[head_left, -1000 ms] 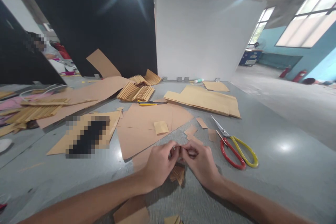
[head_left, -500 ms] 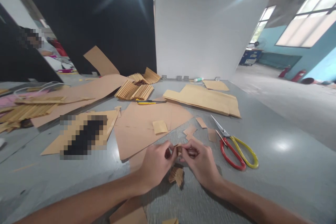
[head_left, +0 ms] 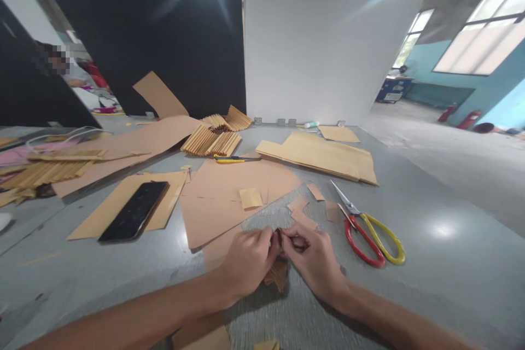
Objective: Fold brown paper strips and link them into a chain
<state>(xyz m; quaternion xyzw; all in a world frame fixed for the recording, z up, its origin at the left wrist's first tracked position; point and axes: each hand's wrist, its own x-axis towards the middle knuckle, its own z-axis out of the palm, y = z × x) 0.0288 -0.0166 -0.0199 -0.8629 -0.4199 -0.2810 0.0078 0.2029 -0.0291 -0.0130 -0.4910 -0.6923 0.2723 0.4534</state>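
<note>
My left hand and my right hand meet just above the grey table. Both pinch a small pleated piece of brown paper between their fingertips. Its folded lower end hangs below the hands and shows between them. The top of the piece is hidden by my fingers. A large flat sheet of brown paper lies right beyond my hands, with a small square scrap on it.
Red and yellow scissors lie right of my hands. A black phone rests on paper at left. A yellow utility knife, pleated paper bundles and a stack of sheets lie farther back. A person sits far left.
My hands have closed together and dropped slightly toward the table, still working the pleated piece. The view has shifted a little.
</note>
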